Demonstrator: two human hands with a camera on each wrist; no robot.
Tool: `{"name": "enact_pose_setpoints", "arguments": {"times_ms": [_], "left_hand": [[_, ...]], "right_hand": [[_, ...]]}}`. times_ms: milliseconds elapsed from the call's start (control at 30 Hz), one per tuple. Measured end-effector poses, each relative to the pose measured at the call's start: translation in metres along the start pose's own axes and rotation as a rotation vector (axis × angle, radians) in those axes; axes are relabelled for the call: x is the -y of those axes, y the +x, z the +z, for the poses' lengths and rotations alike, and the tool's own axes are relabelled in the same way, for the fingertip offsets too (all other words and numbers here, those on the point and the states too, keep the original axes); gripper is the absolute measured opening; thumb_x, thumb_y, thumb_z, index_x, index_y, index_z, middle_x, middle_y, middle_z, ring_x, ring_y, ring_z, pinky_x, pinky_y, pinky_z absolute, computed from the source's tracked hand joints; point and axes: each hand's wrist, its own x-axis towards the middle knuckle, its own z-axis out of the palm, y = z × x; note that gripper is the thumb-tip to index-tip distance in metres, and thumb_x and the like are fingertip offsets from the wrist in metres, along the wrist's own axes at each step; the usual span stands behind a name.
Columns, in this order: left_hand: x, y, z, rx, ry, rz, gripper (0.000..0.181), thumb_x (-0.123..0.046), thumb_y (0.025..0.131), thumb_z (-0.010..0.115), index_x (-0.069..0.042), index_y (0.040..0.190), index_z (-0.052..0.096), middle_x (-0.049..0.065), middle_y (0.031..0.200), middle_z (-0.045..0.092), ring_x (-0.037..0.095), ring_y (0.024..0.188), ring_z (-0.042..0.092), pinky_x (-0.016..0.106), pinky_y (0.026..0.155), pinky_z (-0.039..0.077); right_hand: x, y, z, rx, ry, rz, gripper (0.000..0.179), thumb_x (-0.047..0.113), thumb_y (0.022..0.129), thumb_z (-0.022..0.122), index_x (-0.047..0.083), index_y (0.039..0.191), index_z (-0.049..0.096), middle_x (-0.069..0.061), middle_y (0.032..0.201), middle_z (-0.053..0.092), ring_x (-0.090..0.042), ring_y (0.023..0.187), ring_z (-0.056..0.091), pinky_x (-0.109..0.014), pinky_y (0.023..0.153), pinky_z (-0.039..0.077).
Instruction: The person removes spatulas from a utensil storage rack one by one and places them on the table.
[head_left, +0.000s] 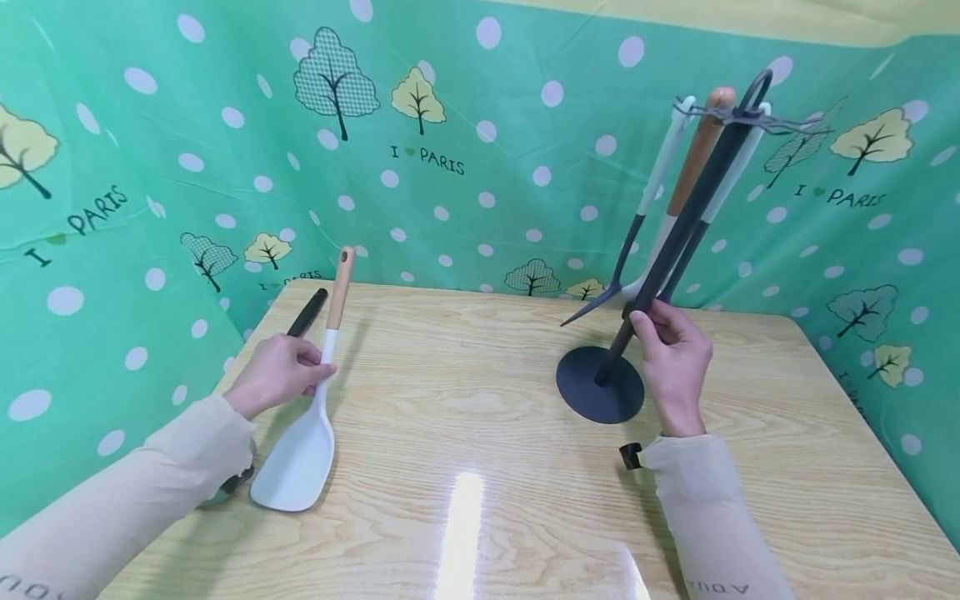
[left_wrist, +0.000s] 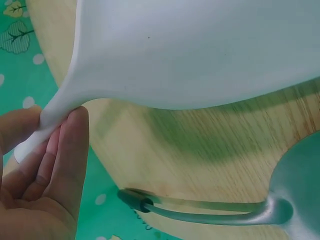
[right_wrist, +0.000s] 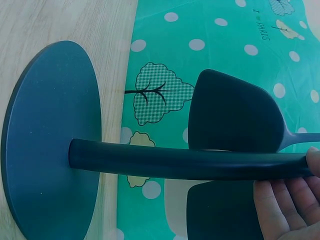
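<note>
My left hand [head_left: 281, 372] pinches the white neck of a spatula [head_left: 298, 458] with a wooden handle end. In the left wrist view, thumb and fingers close on that neck, and the wide white blade casts a shadow on the table. With my right hand [head_left: 677, 354] I grip the lower part of the black post of a utensil stand [head_left: 609, 392]. From its top ring hang several utensils, among them two with pale handles and one with a wooden handle [head_left: 693, 171]. The right wrist view shows a dark turner blade [right_wrist: 235, 112] beside the post.
Left of the spatula lies a metal utensil with a black handle [head_left: 307, 312]; its rounded head [left_wrist: 305, 190] is cut off in the left wrist view. The wooden table [head_left: 480, 400] meets a green printed cloth [head_left: 480, 167] at the back and sides.
</note>
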Motion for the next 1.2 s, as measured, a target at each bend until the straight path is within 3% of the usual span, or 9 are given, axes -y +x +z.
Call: {"name": "enact_pose_setpoints", "arguments": {"times_ms": [533,967,1200], "left_hand": [[0.005,0.003,0.006,0.048,0.051,-0.009,0.018,-0.014,0.088,0.066,0.004,0.087,0.070,0.006,0.069,0.066,0.021,0.063,0.063,0.029,0.053,0.050],[0.005,0.010,0.015,0.050,0.077,-0.038,0.015,-0.012,0.087,0.067,0.003,0.085,0.070,0.007,0.069,0.065,0.016,0.060,0.061,0.028,0.053,0.050],[0.006,0.014,0.017,0.060,0.107,-0.045,0.015,-0.013,0.087,0.066,0.002,0.084,0.070,0.006,0.065,0.063,0.014,0.056,0.055,0.028,0.051,0.045]], "right_hand": [[-0.001,0.000,0.000,-0.001,-0.013,0.008,0.029,0.027,0.086,0.072,0.008,0.109,0.072,-0.003,0.093,0.070,-0.005,0.078,0.067,-0.016,0.075,0.050],[-0.001,0.000,0.001,-0.009,-0.013,0.007,0.028,0.020,0.086,0.073,0.005,0.109,0.072,-0.011,0.097,0.070,0.000,0.076,0.065,-0.014,0.074,0.050],[-0.002,0.000,0.000,-0.005,-0.006,0.010,0.028,0.024,0.086,0.072,0.006,0.109,0.072,-0.009,0.095,0.070,-0.002,0.077,0.066,-0.015,0.075,0.050]]}}
